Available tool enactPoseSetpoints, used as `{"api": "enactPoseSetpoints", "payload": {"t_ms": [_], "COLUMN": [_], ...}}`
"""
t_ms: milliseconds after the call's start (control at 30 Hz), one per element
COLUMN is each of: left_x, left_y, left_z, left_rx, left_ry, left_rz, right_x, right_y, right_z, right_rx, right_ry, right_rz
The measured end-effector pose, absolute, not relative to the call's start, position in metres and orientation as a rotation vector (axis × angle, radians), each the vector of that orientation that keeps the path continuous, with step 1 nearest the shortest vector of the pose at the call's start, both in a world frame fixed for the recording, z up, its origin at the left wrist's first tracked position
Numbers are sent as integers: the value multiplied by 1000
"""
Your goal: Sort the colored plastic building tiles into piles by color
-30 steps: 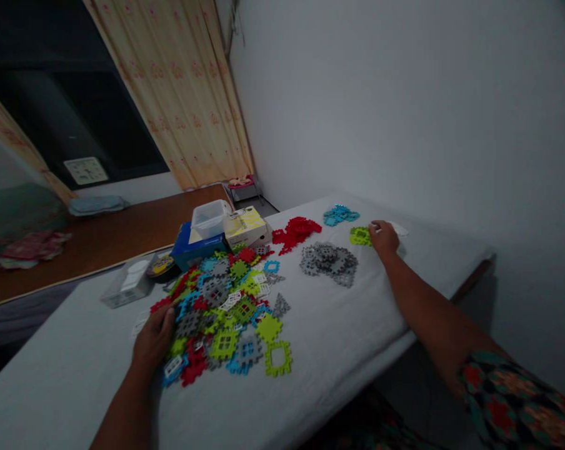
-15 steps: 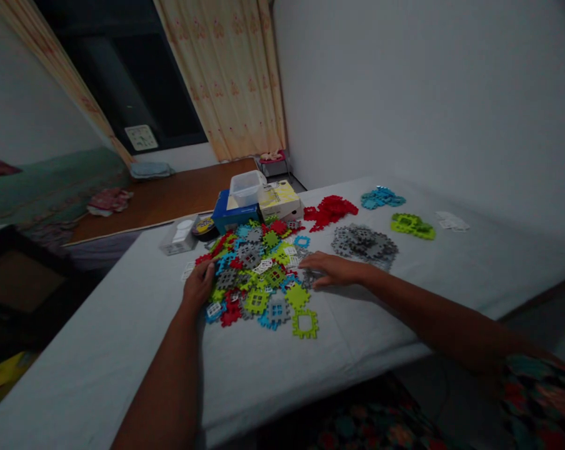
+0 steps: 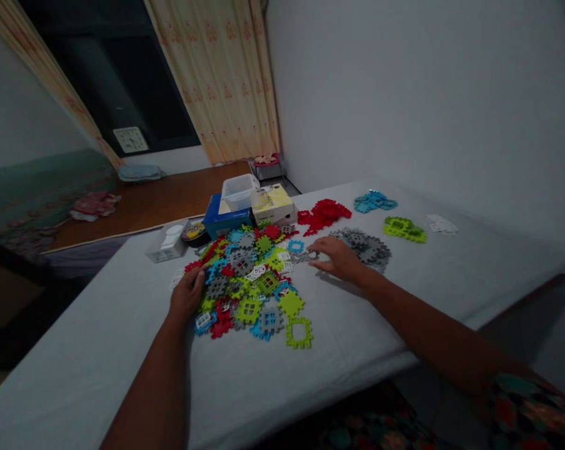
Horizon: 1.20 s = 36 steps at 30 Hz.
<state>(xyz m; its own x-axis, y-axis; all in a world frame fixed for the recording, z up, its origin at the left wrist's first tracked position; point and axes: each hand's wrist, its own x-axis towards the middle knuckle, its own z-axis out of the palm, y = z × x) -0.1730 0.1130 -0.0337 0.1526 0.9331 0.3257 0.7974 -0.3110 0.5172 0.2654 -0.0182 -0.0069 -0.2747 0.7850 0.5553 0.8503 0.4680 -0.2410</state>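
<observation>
A mixed heap of red, green, blue, grey and white interlocking tiles (image 3: 252,284) lies on the grey-covered table (image 3: 357,325). My left hand (image 3: 187,295) rests on the heap's left edge, fingers lying loosely over the tiles and holding nothing. My right hand (image 3: 337,257) is between the heap and a pile of grey tiles (image 3: 367,247). Its fingertips are closed on a grey tile (image 3: 308,255). Sorted piles lie beyond: red (image 3: 322,214), blue (image 3: 374,201), green (image 3: 403,229) and white (image 3: 442,224).
Behind the heap stand a blue box (image 3: 226,219) with a clear tub (image 3: 239,190) on it, a yellow-and-white box (image 3: 273,203), a roll (image 3: 194,231) and a clear case (image 3: 167,242). The wall is close on the right. The table's front edge runs below my arms.
My right hand came back from the far white and green piles to the heap, and has since shifted toward the grey pile with a grey tile. My left hand stays on the heap.
</observation>
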Motion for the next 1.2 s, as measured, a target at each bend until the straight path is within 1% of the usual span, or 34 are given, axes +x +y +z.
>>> {"api": "enactPoseSetpoints", "payload": {"t_ms": [100, 267, 367, 533, 700, 800, 933, 1000, 1067, 1200], "left_x": [-173, -173, -173, -171, -168, -167, -168, -170, -171, -172], "left_y": [112, 113, 113, 109, 108, 108, 111, 112, 113, 112], "left_z": [-32, -32, -32, -29, -27, -29, -33, -35, -37, -37], "left_rx": [2202, 2208, 2211, 2191, 2160, 2146, 2177, 2186, 2184, 2177], "left_ry": [1717, 1723, 1706, 1716, 1715, 1701, 1664, 1654, 1645, 1638], "left_rz": [887, 895, 894, 890, 893, 899, 933, 943, 951, 944], "right_x": [297, 323, 320, 311, 313, 303, 255, 229, 211, 203], "right_y": [-20, -31, -37, -45, -46, -40, -39, -42, -45, -46], "right_z": [3, 8, 13, 18, 15, 11, -1, -9, -15, -21], "right_rx": [-1648, -1869, -1934, -1949, -1928, -1748, -1211, -983, -899, -943], "right_ry": [-1939, -1935, -1993, -2217, -2172, -2078, -2218, -2375, -2506, -2555], "right_rz": [-379, -532, -555, -498, -516, -404, 81, 253, 311, 366]}}
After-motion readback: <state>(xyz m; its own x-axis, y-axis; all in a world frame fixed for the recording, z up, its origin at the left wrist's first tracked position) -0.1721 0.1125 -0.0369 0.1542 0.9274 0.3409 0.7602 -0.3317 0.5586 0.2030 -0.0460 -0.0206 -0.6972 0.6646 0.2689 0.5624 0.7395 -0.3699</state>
